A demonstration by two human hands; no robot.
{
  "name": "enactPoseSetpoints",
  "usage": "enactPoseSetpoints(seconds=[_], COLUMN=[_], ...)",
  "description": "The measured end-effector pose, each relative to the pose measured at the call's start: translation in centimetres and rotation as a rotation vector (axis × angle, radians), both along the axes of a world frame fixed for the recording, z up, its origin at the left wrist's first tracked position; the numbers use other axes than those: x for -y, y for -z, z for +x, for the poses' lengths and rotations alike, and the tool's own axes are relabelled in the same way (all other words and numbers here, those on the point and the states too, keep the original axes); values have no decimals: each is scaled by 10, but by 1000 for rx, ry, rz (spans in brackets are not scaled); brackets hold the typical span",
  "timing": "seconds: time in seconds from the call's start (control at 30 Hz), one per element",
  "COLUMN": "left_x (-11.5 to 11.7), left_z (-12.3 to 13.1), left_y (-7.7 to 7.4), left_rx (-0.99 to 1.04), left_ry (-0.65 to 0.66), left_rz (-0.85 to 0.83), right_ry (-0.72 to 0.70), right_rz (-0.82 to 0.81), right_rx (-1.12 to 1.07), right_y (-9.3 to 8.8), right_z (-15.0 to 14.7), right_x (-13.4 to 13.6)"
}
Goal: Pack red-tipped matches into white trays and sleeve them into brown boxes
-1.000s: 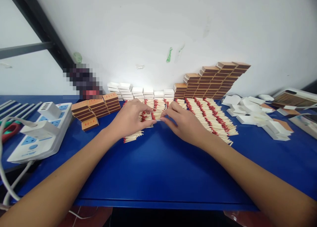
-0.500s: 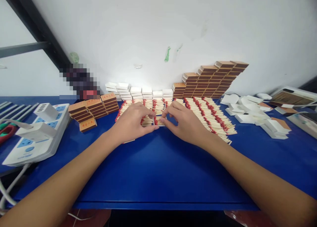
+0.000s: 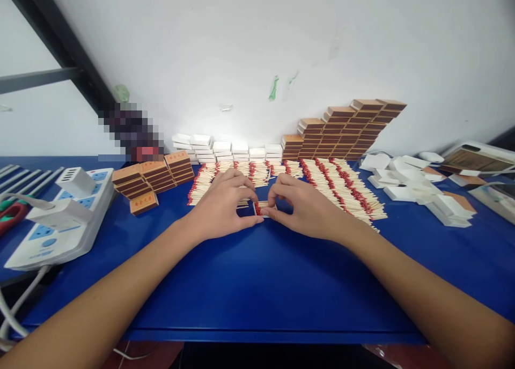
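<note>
A small matchbox tray (image 3: 263, 209) with red-headed matches in it lies between my hands, near the front of the match rows. My left hand (image 3: 221, 204) has its thumb and fingers closed on the tray's left end. At the right end, my right hand (image 3: 303, 205) pinches the same tray with bent fingers. Loose matches (image 3: 341, 189) lie in rows behind and to the right of my hands, and more matches (image 3: 201, 181) lie on the left. My fingers hide part of the tray.
White trays (image 3: 222, 148) stand stacked along the wall. Brown matchboxes (image 3: 341, 133) rise in stepped stacks at back right; more matchboxes (image 3: 153, 177) stand at left. A power strip (image 3: 86, 213) with plugs is far left. White trays (image 3: 410, 178) lie heaped at right on the blue table (image 3: 249, 283).
Both hands have moved slightly toward the table's front edge and closer together. The tray with matches now shows between them, in front of the rows.
</note>
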State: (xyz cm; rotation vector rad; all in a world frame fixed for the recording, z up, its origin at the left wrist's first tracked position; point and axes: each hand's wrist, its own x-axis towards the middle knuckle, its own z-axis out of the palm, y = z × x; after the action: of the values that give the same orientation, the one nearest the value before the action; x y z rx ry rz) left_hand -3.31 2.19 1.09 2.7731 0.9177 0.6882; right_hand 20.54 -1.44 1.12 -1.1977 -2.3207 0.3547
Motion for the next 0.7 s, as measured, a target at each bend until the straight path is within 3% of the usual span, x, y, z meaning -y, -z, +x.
enactPoseSetpoints(seconds=[0.57,0.7], left_x=[3,3], left_z=[-1,-2], left_y=[1,-3], left_rx=[-28,-3], left_ry=[20,27], left_rz=[-22,9], right_ry=[27,43], right_rz=[18,-38], right_rx=[8,24], right_y=[2,-2], right_z=[-2,1], right_x=[-2,0])
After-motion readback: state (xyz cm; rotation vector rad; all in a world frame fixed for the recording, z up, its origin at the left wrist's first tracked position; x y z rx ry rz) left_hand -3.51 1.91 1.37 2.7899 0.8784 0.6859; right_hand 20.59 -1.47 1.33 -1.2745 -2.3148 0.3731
